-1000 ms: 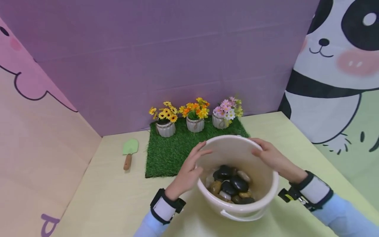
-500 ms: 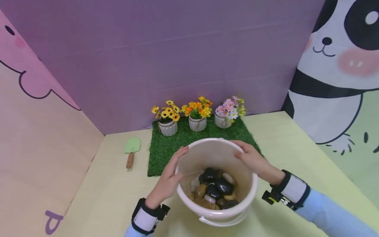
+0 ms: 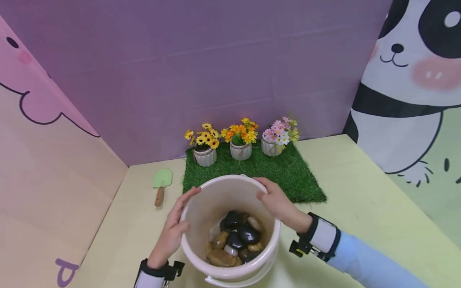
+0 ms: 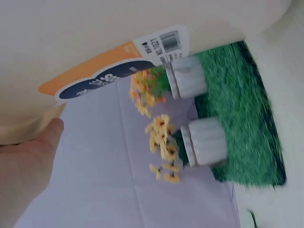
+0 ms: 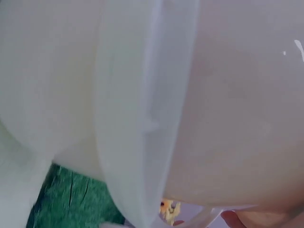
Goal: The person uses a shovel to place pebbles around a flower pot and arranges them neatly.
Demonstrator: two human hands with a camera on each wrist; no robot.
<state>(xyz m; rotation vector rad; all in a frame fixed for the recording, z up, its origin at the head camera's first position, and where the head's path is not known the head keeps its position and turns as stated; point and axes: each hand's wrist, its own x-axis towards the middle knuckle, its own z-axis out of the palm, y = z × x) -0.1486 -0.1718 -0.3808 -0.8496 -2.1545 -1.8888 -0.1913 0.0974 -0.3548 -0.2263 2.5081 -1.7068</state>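
Observation:
A white bucket [image 3: 230,182] stands in front of me in the head view, its wide mouth facing me. Smooth black, brown and pale stones [image 3: 235,240] lie in its bottom. My left hand [image 3: 172,230] grips the left rim, fingers along the outside and thumb at the edge. On the far right rim, my right hand [image 3: 282,206] holds the edge, thumb over the inside. The handle [image 3: 237,283] hangs at the near side. An orange and blue label [image 4: 118,64] shows on the outer wall in the left wrist view. Whether the bucket's base touches the table is hidden.
Behind the bucket lies a green turf mat [image 3: 299,176] with three potted flowers: yellow [image 3: 205,157], orange [image 3: 240,151] and pink [image 3: 271,147]. A green trowel [image 3: 163,179] with a wooden grip rests on the pale table [image 3: 356,200] at left. A purple backdrop [image 3: 216,60] rises behind.
Both hands and the bucket have moved left and toward me, uncovering the mat's front right corner. My left thumb has come down onto the rim. The flowers and trowel stay put.

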